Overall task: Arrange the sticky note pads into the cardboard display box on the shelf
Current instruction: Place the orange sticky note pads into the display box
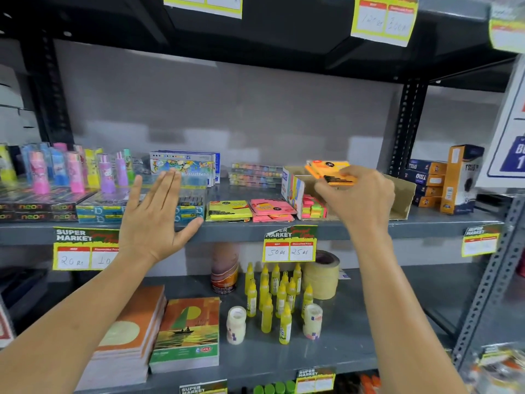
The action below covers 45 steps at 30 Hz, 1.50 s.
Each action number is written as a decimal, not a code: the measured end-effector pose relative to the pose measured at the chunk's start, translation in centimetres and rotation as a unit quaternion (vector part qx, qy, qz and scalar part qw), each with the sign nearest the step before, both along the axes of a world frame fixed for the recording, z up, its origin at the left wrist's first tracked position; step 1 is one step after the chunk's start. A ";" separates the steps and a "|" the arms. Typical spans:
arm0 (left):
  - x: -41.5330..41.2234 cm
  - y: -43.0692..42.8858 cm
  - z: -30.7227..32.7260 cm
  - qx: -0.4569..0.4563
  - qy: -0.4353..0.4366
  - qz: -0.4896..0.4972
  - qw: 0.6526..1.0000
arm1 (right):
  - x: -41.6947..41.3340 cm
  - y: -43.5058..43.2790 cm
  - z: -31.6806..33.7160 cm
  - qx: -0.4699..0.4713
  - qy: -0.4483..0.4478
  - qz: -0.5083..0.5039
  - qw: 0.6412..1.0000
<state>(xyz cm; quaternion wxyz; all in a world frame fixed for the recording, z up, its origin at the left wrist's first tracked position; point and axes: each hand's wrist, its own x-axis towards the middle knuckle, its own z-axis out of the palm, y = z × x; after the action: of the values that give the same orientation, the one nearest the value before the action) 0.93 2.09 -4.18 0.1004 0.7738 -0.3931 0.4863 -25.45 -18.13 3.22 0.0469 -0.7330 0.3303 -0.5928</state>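
Note:
My right hand point(356, 199) grips orange sticky note pads point(329, 172), held tilted above the open cardboard display box point(400, 194) on the middle shelf. Small pink, green and yellow pads point(312, 207) stand inside the box at its left end. On the shelf just left of the box lie a pink pad stack point(270, 209) and a yellow-green pad stack point(228, 210). My left hand point(154, 220) hovers flat and empty, fingers spread, in front of the shelf edge, left of the yellow-green pads.
Pen packs point(99, 210), cartoon bottles point(74, 172) and a pastel box point(184, 166) fill the shelf's left. Dark blue and orange boxes point(443, 180) stand right of the display box. Glue bottles point(272, 297), tape point(322, 275) and notebooks point(187, 334) sit on the shelf below.

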 end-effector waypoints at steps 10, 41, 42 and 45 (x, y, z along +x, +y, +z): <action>0.1 0.0 0.0 0.000 -0.010 0.000 1.000 | -1.8 -3.0 -2.1 0.060 -0.039 -0.044 0.996; 0.1 0.0 0.0 -0.001 -0.006 -0.007 1.000 | -2.8 -5.2 -4.7 0.040 0.163 0.025 0.985; 0.2 0.0 0.0 0.000 -0.006 -0.006 1.000 | -3.0 -5.4 -4.9 0.032 0.154 0.009 0.987; 0.2 0.0 0.0 0.003 -0.004 -0.004 1.000 | -3.0 -6.0 -5.4 0.047 0.140 -0.025 0.989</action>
<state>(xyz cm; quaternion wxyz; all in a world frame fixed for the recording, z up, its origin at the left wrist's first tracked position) 1.14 2.08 -4.23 0.0987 0.7706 -0.3983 0.4877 -28.48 -24.15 -2.17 0.0200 -0.7975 0.3791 -0.4689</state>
